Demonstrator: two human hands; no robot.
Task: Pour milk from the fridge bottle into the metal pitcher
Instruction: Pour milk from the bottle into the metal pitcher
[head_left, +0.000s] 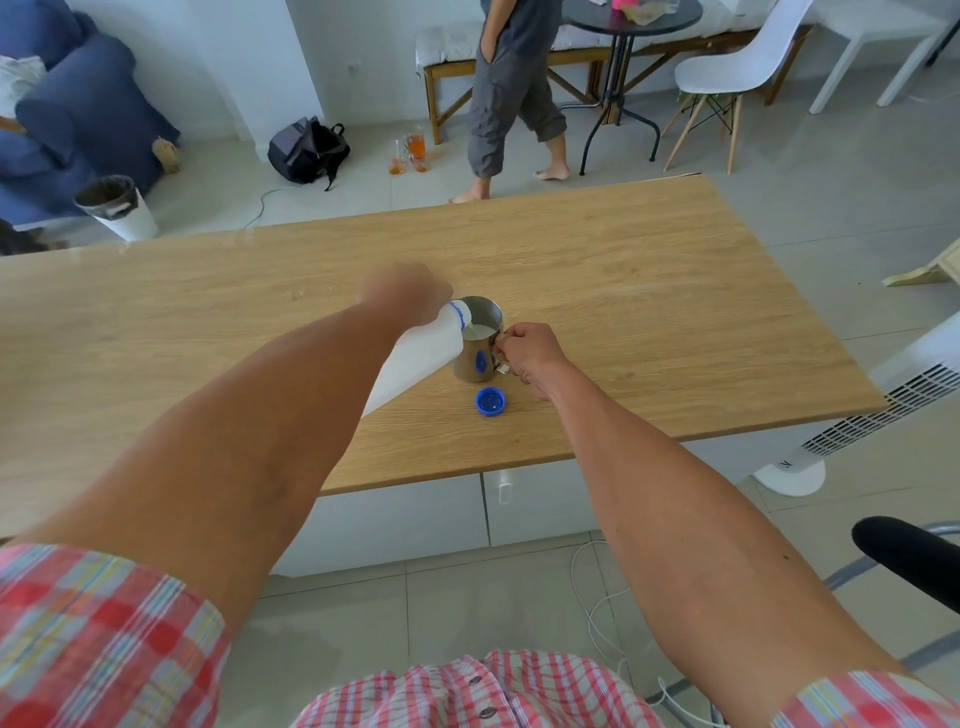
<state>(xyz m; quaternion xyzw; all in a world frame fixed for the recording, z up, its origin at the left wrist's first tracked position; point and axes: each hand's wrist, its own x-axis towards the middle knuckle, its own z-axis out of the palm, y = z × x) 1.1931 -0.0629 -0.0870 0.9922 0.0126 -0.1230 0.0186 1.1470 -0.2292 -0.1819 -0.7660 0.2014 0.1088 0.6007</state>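
A white plastic milk bottle (421, 358) with a blue neck ring is tipped over, its mouth resting at the rim of the metal pitcher (477, 347). My left hand (405, 293) grips the bottle near its upper end. White milk shows inside the pitcher. My right hand (527, 353) is closed on the pitcher's handle at its right side. The blue bottle cap (490, 401) lies top down on the wooden table (649, 312), just in front of the pitcher.
A person (511, 88) walks on the floor beyond the table's far edge. A white fan (883, 415) stands off the table's right corner. A black chair arm (909, 553) sits at my lower right. A bin (117, 208) and backpack (309, 150) lie far left.
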